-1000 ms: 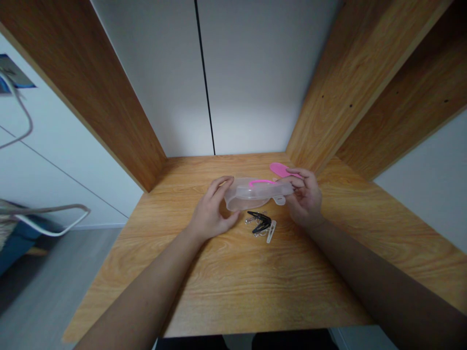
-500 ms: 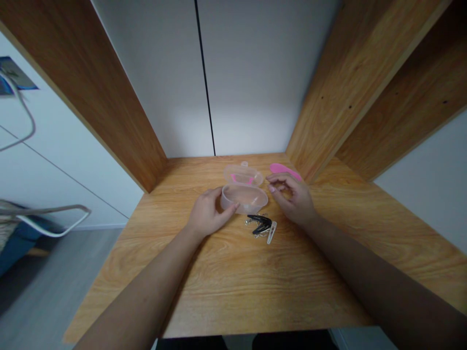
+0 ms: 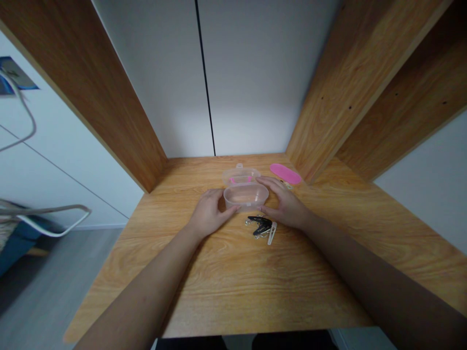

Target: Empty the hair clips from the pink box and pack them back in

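Note:
A small clear plastic box [image 3: 245, 195] stands open on the wooden desk [image 3: 226, 272], its hinged lid [image 3: 241, 175] laid back behind it with something pink showing in it. My left hand [image 3: 207, 213] cups the box's left end and my right hand [image 3: 284, 204] cups its right end, fingers curved against the walls. Just in front of the box lies a little heap of hair clips [image 3: 261, 225], black, silver and white. A pink oval piece [image 3: 285, 173] rests at the back right.
Wooden side panels rise at the left [image 3: 87, 82] and right [image 3: 350, 82] of the desk, with a white wall behind. A chair's pale frame [image 3: 47, 216] shows beyond the desk's left edge.
The closed box was held up between both hands; now it stands open on the desk. My right hand let go, then came back to the box's right side.

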Motion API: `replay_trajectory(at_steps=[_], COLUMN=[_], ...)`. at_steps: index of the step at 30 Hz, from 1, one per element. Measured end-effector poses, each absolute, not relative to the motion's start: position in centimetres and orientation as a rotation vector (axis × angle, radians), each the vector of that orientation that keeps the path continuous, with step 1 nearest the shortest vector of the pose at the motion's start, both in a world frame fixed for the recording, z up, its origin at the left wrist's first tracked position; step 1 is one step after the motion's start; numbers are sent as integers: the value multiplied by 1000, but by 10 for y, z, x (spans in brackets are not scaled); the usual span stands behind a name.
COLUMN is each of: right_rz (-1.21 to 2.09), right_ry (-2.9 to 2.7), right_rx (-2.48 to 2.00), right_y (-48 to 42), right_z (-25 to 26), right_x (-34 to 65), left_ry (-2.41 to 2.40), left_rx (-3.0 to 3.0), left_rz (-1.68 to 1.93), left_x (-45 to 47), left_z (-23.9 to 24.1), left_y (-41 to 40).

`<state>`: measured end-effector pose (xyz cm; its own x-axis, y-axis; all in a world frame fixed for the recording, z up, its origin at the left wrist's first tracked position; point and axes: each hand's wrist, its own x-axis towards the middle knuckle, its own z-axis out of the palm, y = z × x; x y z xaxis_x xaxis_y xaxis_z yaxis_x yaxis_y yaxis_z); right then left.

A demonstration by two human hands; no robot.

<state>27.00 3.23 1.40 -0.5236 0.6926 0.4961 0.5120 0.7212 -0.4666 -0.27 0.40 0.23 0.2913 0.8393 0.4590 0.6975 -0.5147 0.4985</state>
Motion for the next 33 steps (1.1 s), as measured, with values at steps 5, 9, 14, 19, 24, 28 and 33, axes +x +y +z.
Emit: replay_trajectory(at_steps=[5,9,14,19,24,28,33], right_rz=[339,319,335,324,275,225,354], right_ry=[-2240,-2244,-2242,-2232,-2174,-2231,-2284], right_rx=[-913,-901,-874,-850,-742,-633,-609], right_y=[32,33,33,30,28,25,22], right_z=[17,17,16,18,27,39,43], right_x=[271,272,272,270,272,275,276], left_ry=[1401,1289,1194,1194,1193,1201,1224], left_rx=[2315,2315,2432,2407,2381,2388,2372], left_rz=[1219,1343,1184,1176,1228,1229,1271], left_x=[-2,0,-2,-2,0,0,0], left_z=[-1,1,5,4,5,5,4], left_y=[4,3,2,2,2,1,2])
